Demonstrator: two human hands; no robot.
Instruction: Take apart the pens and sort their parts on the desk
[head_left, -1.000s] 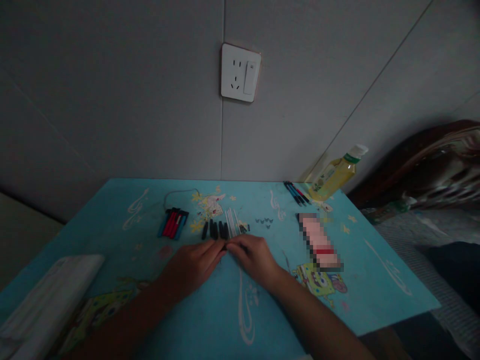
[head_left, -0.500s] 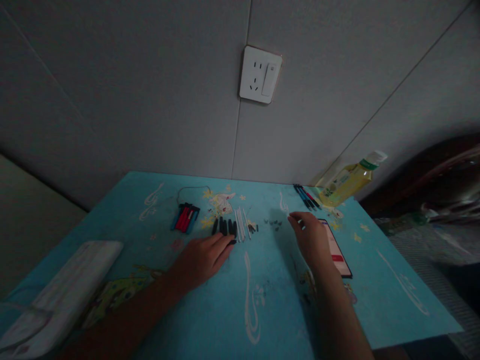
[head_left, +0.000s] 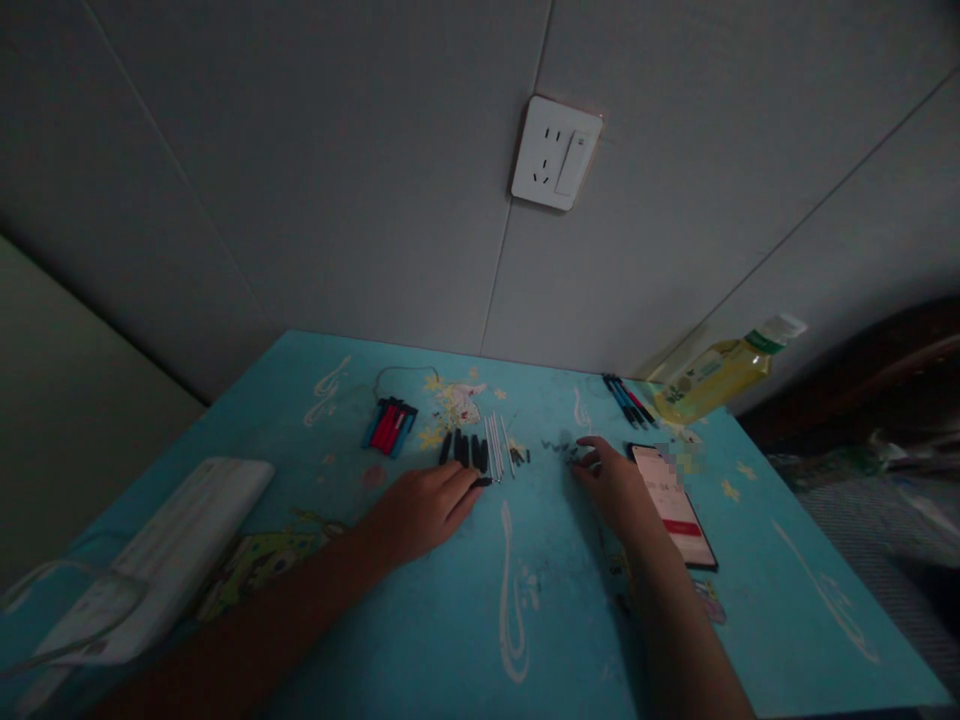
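My left hand (head_left: 427,508) rests on the blue tabletop with its fingers closed on a short black pen part (head_left: 482,482). Just beyond its fingers lies a row of black pen barrels (head_left: 463,449), with several thin white refills (head_left: 495,447) beside them. Small dark pen pieces (head_left: 519,455) sit to the right of the refills. My right hand (head_left: 611,487) is lowered over a scatter of tiny dark grey pieces (head_left: 555,447). Its thumb and forefinger are a little apart at those pieces, partly hiding them.
Red and blue pen parts (head_left: 390,427) lie bunched at left. Behind my right hand are assembled pens (head_left: 628,402) and a tilted bottle of yellow liquid (head_left: 712,378). A lit phone (head_left: 675,510) lies right of my wrist. A white power strip (head_left: 161,560) with cable occupies the left.
My right hand has come down to the tiny pieces, and its finger and thumb have parted. My left hand still holds the black part. The view has shifted slightly left.
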